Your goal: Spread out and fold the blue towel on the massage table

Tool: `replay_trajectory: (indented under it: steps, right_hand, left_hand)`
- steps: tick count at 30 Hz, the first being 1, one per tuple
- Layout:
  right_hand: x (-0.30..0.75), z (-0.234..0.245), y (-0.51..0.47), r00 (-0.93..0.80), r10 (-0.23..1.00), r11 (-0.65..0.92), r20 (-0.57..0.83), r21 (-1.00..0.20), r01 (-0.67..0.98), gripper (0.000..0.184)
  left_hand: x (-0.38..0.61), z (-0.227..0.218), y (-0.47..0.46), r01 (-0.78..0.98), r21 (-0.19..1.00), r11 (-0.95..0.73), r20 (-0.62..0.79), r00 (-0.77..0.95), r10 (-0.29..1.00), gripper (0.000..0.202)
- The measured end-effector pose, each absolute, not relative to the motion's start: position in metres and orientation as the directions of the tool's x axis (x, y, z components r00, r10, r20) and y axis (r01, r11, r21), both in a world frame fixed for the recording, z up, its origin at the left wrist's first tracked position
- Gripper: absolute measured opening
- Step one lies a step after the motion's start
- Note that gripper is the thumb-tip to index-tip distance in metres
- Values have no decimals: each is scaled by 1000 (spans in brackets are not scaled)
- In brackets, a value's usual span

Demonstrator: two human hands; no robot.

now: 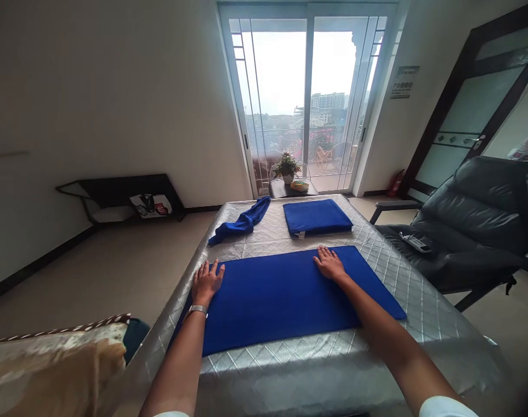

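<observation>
A blue towel (272, 295) lies spread flat as a wide rectangle on the table with a silvery quilted cover (307, 353). My left hand (207, 282) rests flat near its far left corner, fingers stretched out. Toward the towel's far edge, right of the middle, my right hand (330, 263) lies palm down with the fingers extended. Beyond it sits a neatly folded blue towel (318, 217) with a small white tag. To the left of that stack is a crumpled, twisted blue cloth (241, 223), which neither hand touches.
Right of the table stands a black leather recliner (472, 214) with a remote-like device (415, 242) on its seat. Behind the table, a small stand (285, 188) holds a potted plant (287, 167). A cushioned piece with patterned fabric (59, 359) is at the near left.
</observation>
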State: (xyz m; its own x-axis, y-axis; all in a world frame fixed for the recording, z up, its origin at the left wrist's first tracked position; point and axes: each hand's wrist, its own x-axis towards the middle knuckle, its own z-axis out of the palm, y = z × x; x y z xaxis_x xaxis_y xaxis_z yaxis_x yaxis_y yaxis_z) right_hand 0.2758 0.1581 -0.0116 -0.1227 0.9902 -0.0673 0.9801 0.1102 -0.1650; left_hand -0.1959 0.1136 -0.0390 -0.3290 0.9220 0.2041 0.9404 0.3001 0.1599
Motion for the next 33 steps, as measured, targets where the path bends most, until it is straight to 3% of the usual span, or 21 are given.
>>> replay_trajectory:
  steps: [8,21,29,33]
  right_hand:
    - [386,-23,171,114,993,-118,-40,-110,987,71]
    - [392,-36,174,135,991,-130,28,-130,983,70]
    - [389,-34,171,146,989,-141,31,-118,983,69]
    - [389,-37,174,155,987,-149,40,-120,981,68]
  left_hand:
    - [-195,-37,112,942,156,296,207,-324,923,63]
    - [-196,-41,114,923,214,319,279,-371,886,64]
    - [-196,-35,105,969,106,224,497,-247,832,60]
    - [-191,-36,113,980,96,172,506,-197,840,54]
